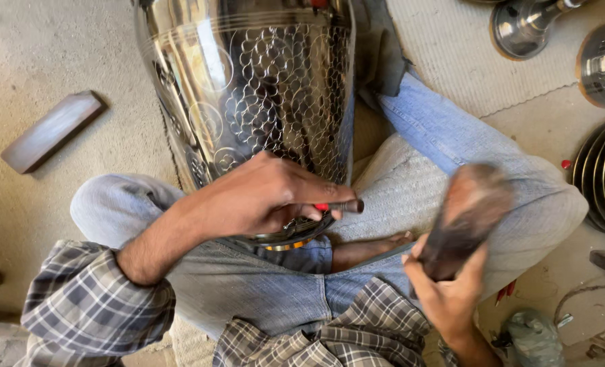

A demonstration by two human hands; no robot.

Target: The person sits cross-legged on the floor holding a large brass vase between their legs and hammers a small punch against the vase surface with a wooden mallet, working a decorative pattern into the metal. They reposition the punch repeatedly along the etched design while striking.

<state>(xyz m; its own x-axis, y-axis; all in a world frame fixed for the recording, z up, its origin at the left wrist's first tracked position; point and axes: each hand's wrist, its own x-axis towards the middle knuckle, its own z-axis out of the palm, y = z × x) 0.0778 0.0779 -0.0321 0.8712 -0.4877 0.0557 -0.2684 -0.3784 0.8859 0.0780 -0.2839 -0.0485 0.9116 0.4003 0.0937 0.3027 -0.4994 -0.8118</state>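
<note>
A large shiny metal vessel (261, 88) with a hammered pattern of circles lies across my lap. My left hand (261, 197) rests against its lower side and grips a short metal punch (346, 206), whose end points to the right. My right hand (445, 285) holds a dark wooden mallet (469, 211) raised beside the punch; the mallet head is blurred by motion. I sit cross-legged in blue jeans and a plaid shirt.
A flat wooden block (51, 130) lies on the floor at the left. Shiny metal pieces (523, 26) and a stack of round metal plates (604, 173) sit at the right. A woven mat (465, 54) covers the floor behind my knee.
</note>
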